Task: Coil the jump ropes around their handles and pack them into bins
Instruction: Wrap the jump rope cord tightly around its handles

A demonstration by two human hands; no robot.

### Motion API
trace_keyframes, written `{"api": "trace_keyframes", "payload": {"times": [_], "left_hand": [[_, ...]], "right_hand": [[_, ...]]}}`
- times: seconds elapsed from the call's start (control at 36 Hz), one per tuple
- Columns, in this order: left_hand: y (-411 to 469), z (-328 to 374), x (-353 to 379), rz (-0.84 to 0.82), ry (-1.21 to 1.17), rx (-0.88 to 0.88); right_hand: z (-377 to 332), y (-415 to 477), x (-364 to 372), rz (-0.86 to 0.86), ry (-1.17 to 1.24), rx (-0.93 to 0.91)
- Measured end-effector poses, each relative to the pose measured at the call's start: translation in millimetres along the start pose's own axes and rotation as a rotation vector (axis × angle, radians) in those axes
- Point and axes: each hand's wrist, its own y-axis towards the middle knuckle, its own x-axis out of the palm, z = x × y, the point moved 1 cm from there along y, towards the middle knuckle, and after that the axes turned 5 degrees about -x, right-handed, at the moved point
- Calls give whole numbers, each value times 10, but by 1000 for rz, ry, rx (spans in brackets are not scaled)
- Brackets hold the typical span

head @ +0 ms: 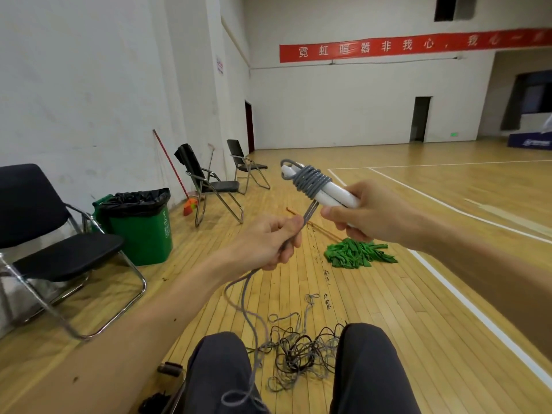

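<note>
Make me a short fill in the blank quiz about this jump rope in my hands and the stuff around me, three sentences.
1. The handles in the right hand are ____ in colour.
2. The left hand pinches a ____ rope.
3. The green bin is lined with a ____ bag.

Missing words: white, grey, black.
</note>
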Motion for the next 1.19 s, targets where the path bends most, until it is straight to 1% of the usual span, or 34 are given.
{"api": "trace_keyframes", "payload": {"times": [0.22, 0.33, 0.42, 0.56, 0.67, 0.72, 0.83, 0.94, 1.08, 1.19], "left_hand": [[-19, 14, 104, 18, -10, -20], [-40, 12, 106, 57, 89, -10], [-33, 11, 113, 143, 296, 34], [-68, 65, 191, 274, 679, 168], [-96, 171, 204, 320, 929, 246], [-101, 266, 165, 304, 1025, 290], [-97, 491, 58, 211, 1195, 352], [-85, 692, -76, 172, 1249, 412], [-66, 876, -196, 99, 1206, 428], [-48, 981, -222, 11, 1125, 385]], "right_hand": [[118, 47, -39, 100, -213, -6], [136, 75, -60, 185, -300, -2], [174, 104, -66, 185, -358, 21], [239, 139, -48, 76, -440, 82], [251, 152, -8, 9, -552, 110], [252, 145, 2, -63, -585, 137], [217, 114, 15, -227, -596, 183], [135, 78, 28, -334, -576, 161], [1, 25, 47, -408, -576, 135], [-98, -43, 68, -543, -547, 151]]}}
